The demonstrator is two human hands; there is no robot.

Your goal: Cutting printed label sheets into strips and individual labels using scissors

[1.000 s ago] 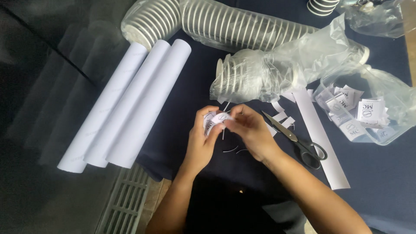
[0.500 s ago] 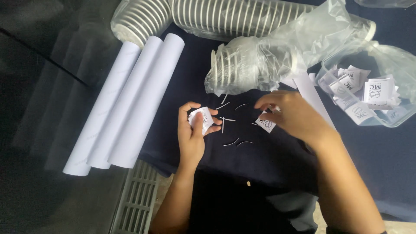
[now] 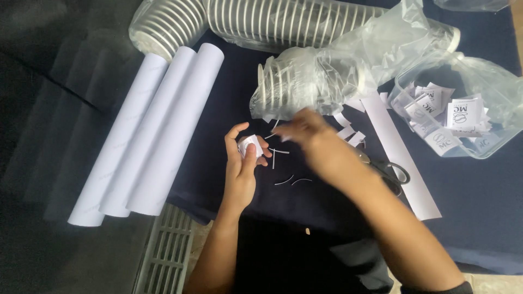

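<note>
**Desk:** Nearest the camera, what does the left hand [image 3: 242, 163] have?

**Field:** Its fingers are curled around a small white folded paper tag [image 3: 250, 146], pinched against the thumb and raised just above the dark navy cloth-covered bench [image 3: 218, 163]. Half a second ago it held the same bundle in much the same spot.

**Desk:** And the right hand [image 3: 316, 142]?

**Field:** That is the change. A second ago both hands met over the bundle; half a second ago the right one was apart, pinching a small white slip. Now it is a blur swinging back toward the left, and I cannot tell whether it is open or gripping anything.

**Desk:** Meaning?

**Field:** My reading: slips are being added to the bundle one at a time, so the stack in the left hand is growing.

**Desk:** Around them?

**Field:** Thin curled white paper offcuts [image 3: 287, 179] lie just below the hands. Black-handled scissors [image 3: 388, 171] rest beside a long white paper strip [image 3: 403, 163] to the right. Three white rolled paper tubes [image 3: 152, 130] lie to the left. Farther off, a clear plastic bag of white printed tags [image 3: 463, 117] sits open, with bagged stacks of white ribbed paper cups [image 3: 305, 81] behind.
</note>
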